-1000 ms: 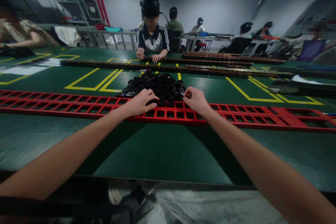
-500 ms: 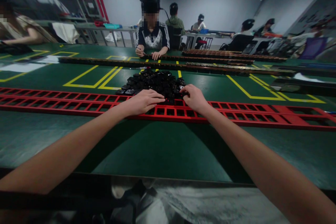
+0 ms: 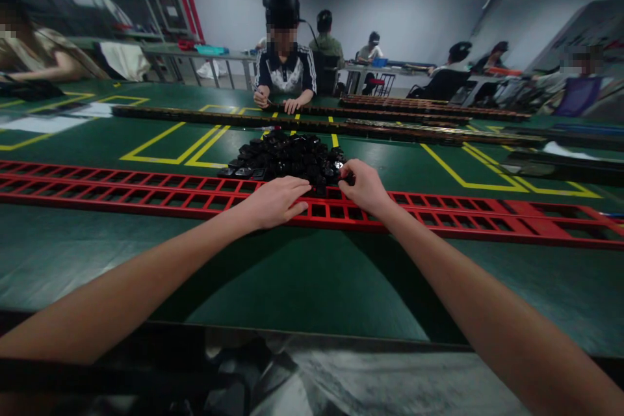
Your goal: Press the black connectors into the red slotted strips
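A heap of small black parts (image 3: 287, 156) lies on the green table (image 3: 302, 273) just beyond two long red slotted racks (image 3: 146, 195) that run across the table side by side. My left hand (image 3: 277, 201) rests palm down on the near rack, fingers stretched toward the heap, holding nothing I can see. My right hand (image 3: 363, 188) sits at the heap's right edge, its fingertips pinched at a black part; the grip itself is hidden by the fingers.
Yellow floor-style lines (image 3: 170, 143) mark the table beyond the racks. Long dark strips (image 3: 341, 125) lie across the far side, where a person in a dark striped top (image 3: 285, 75) works facing me. Other people sit at the left edge and at tables behind.
My left hand has drawn back from the heap onto the near red rack and flattened. My right hand has stayed at the heap's right edge.
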Tool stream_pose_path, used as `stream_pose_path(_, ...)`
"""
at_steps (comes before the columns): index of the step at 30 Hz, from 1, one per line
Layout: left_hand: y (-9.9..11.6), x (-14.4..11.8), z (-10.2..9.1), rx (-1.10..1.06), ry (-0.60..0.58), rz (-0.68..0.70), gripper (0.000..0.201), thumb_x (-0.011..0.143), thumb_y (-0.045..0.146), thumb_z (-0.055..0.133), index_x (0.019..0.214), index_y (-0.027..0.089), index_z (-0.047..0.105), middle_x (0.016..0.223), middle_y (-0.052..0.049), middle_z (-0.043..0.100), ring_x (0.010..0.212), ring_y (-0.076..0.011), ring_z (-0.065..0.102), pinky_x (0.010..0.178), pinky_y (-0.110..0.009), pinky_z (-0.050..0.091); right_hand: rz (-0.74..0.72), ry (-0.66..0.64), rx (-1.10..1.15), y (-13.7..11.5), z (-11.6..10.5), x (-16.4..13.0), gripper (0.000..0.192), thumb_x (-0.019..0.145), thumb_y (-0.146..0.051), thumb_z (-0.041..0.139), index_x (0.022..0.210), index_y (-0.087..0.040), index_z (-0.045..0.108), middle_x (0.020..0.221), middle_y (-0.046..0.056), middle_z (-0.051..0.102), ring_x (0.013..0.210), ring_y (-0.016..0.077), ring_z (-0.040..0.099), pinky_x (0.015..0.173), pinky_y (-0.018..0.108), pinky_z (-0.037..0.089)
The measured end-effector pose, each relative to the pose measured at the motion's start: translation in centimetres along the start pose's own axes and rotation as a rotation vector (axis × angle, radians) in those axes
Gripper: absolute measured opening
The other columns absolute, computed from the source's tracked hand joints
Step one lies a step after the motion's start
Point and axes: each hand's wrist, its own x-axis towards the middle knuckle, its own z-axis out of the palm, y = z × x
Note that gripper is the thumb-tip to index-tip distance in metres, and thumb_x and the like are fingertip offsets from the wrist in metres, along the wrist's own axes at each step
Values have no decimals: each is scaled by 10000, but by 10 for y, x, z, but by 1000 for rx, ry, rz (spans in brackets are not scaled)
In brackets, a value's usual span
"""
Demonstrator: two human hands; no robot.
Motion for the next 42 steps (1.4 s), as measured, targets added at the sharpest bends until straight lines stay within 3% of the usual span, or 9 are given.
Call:
stream_pose_path(6,-3,-2,1,-72,-65,86,536,1001,415,359,1453,134,422,1540,-108,396,1426,-212,357,1196,-405,251,23,-50,-35,-1,1,0,173,721,-127,573,730,-223,430,834,58,637,804,206,532,729,331,418)
stream_pose_path(12,-5,-3,-2,-64,-148,88,520,1008,414,333,1478,200,391,1585,-86,305,1478,-210,255,1213,-465,161,48,-55,-118,-1,2,-3,110,755,-194,595,805,-221,500,848,54,634,825,224,539,705,339,413)
stream_pose_path(19,-7,-4,-4,-96,-160,100,535,999,451,353,1488,233,370,1588,-85,295,1484,-224,236,1203,-508,136,-42,-14,17,-1,0,-2,236,773,-277,680,971,-193,582,997,77,648,907,229,597,797,360,460)
stream_pose_path(29,-11,-1,-5,-106,-206,91,561,981,482,385,1489,247,365,1588,-87,297,1484,-238,236,1195,-550,104,-173,-154,90,-2,-3,-3,306,754,-360,762,983,-180,665,968,67,677,838,203,608,748,344,473)
stream_pose_path(36,-11,-4,-3,-122,-183,73,548,994,475,344,1499,264,340,1604,-54,268,1489,-232,216,1201,-515,121,-178,-212,31,-1,0,-4,318,751,-363,773,984,-180,660,980,71,677,881,214,620,783,345,486)
stream_pose_path(42,-10,-6,-2,-128,-109,85,544,985,466,373,1474,227,387,1571,-78,347,1456,-230,297,1201,-496,161,-138,-222,-5,-1,-1,-5,316,763,-413,754,986,-206,670,1007,65,677,908,221,621,795,357,483)
